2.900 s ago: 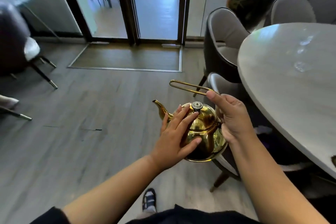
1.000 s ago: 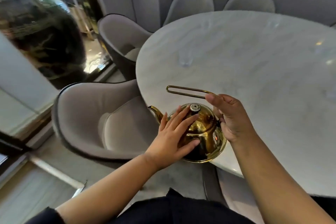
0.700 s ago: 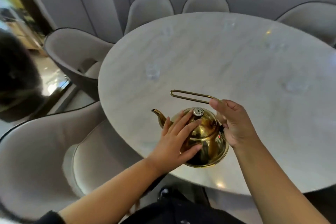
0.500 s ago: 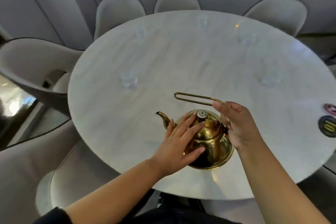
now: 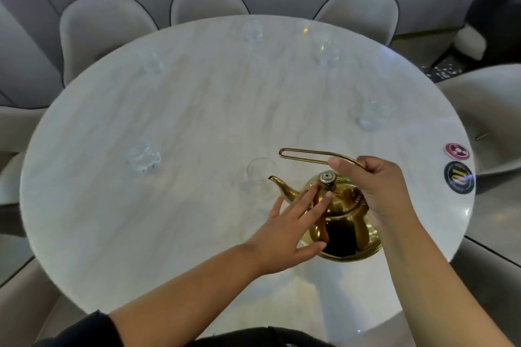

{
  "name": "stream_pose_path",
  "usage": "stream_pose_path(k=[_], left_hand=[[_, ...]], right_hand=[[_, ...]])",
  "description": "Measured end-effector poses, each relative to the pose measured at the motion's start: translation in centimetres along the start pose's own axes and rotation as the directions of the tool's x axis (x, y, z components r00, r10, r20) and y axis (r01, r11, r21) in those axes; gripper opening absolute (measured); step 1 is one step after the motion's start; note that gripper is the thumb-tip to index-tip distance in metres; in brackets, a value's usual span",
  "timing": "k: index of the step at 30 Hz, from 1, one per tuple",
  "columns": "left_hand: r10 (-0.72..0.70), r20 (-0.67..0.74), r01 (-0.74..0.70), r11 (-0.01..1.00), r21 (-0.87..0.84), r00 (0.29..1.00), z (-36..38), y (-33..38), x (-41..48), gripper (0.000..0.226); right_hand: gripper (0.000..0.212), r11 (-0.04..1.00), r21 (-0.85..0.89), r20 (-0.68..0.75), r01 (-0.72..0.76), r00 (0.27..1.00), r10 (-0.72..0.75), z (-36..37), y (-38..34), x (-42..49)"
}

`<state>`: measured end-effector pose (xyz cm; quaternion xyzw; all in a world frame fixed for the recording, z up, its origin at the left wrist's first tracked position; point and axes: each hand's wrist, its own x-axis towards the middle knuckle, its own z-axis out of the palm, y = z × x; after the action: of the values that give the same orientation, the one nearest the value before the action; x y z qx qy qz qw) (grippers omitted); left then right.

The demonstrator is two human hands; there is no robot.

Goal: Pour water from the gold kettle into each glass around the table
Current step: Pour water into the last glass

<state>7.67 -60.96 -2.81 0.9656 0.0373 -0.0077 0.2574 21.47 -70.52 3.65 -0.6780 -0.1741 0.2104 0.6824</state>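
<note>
Kettle (image 5: pixel 342 220) hangs over the counter's (image 5: pixel 174 110) near edge, right hand (image 5: pixel 375 186) clenched on its handle (image 5: pixel 307 156), left hand (image 5: pixel 287 227) flat on its body, so tip gently, spout (image 5: pixel 279 183) over the nearest glass (image 5: pixel 260 177).

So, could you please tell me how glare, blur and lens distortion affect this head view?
Head view: wide-angle bending curves the round table edge and chairs; the clear glasses, like the near glass, look faint and soft; the gold kettle carries dark reflections; a pale sheen lies on the tabletop's near edge.
</note>
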Motion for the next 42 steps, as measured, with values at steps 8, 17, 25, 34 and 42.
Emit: stream_pose_path(k=[8,17,25,34,42], left_hand=[[0.036,0.029,-0.036,0.999,-0.029,0.999,-1.0,-1.6,1.3,0.080],[0.003,0.021,-0.001,0.998,-0.064,1.000,-1.4,-2.9,1.9,0.078],[0.002,0.012,0.000,0.994,-0.109,1.000,-1.5,-3.0,2.2,0.078],[-0.016,-0.020,0.014,0.990,-0.138,1.000,-1.6,-3.0,2.0,0.078],[-0.029,-0.036,0.023,0.987,-0.160,0.999,-1.5,-3.2,2.1,0.078]], right_hand=[[0.054,0.972,-0.220,0.013,0.088,0.996,-0.087,1.8,-0.8,2.0],[0.061,0.845,-0.504,0.128,0.178,0.983,-0.132,4.3,-2.3,3.5],[0.063,0.767,-0.608,0.196,0.205,0.975,-0.105,5.4,-3.1,4.2],[0.055,0.720,-0.654,0.238,0.231,0.967,-0.093,6.2,-3.5,4.5],[0.056,0.691,-0.683,0.253,0.239,0.964,-0.083,6.7,-4.0,4.7]])
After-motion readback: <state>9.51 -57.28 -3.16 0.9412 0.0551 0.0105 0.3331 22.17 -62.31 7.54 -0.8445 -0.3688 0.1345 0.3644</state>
